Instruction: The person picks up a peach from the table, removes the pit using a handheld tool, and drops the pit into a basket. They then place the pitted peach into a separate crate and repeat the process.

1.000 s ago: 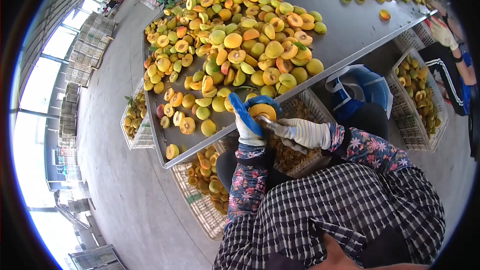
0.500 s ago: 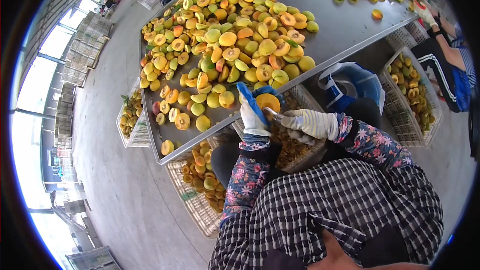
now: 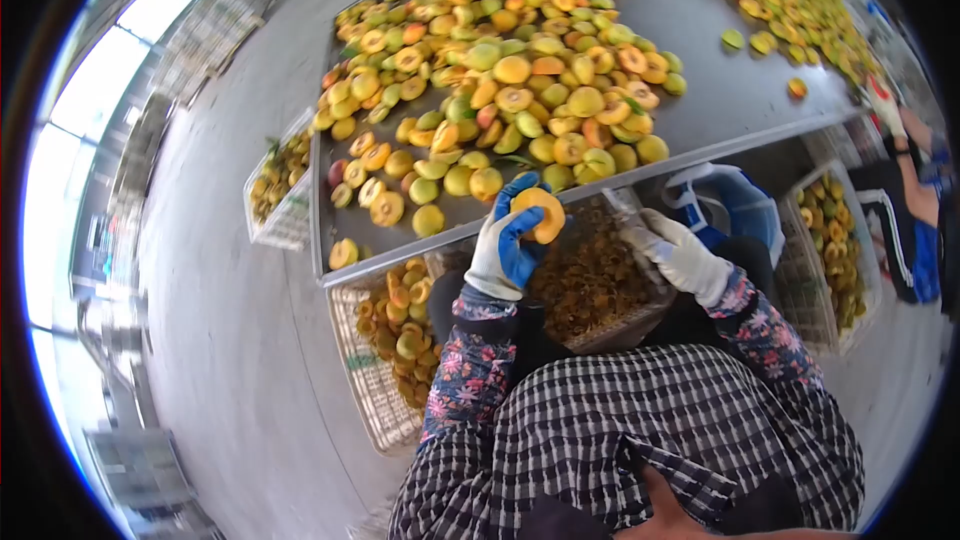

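Observation:
My left hand (image 3: 512,245), in a blue and white glove, holds a halved yellow fruit (image 3: 540,215) with its orange flesh showing, just beyond the table's near edge. My right hand (image 3: 680,252), in a white glove, is to the right, its fingers closed around a tool (image 3: 625,205) that is blurred. Below and between the hands stands a crate of brown pits and scraps (image 3: 590,280). Many halved fruits (image 3: 510,70) lie piled on the metal table (image 3: 700,110) in front.
A crate of fruit halves (image 3: 400,325) stands at my lower left, another (image 3: 285,180) beyond the table's left side. To the right are a blue bucket (image 3: 735,205) and a fruit crate (image 3: 835,250). A co-worker's gloved hand (image 3: 885,105) is at the table's right end.
My right hand has drawn away from the fruit to the right with the tool. My left hand still holds the fruit, now turned. The whole view has shifted.

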`<state>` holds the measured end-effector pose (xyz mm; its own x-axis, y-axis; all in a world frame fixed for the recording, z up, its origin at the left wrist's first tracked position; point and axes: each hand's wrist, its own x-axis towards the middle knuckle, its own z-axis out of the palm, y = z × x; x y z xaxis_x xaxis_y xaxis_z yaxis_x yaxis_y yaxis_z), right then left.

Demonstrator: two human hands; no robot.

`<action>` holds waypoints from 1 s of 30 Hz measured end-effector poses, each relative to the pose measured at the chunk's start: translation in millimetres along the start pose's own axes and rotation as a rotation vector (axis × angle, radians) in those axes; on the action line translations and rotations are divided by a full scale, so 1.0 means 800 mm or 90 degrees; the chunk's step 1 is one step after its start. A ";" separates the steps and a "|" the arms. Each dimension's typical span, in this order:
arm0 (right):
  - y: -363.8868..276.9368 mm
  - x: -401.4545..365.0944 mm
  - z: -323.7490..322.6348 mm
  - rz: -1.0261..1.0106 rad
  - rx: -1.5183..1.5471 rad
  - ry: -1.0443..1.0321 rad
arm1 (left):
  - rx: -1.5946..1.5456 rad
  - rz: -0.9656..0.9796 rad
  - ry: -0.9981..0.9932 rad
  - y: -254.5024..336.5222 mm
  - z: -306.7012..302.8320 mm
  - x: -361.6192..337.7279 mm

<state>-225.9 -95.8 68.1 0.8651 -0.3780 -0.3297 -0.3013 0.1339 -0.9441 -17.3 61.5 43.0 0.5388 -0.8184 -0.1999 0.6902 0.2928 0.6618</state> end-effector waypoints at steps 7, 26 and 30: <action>0.001 -0.006 -0.013 -0.019 0.018 -0.037 | 0.837 0.247 0.388 0.130 -0.168 -0.120; -0.022 0.033 0.033 -0.211 -0.228 -0.114 | 0.814 -0.011 0.365 0.143 -0.208 0.066; -0.013 0.040 0.042 -0.208 -0.095 -0.135 | -0.004 0.055 0.028 0.142 -0.119 0.015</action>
<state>-181.8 -78.7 67.9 0.9836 -0.1793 -0.0195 -0.0384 -0.1025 -0.9940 113.5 132.1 47.0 0.6177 -0.7670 -0.1738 0.6429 0.3652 0.6733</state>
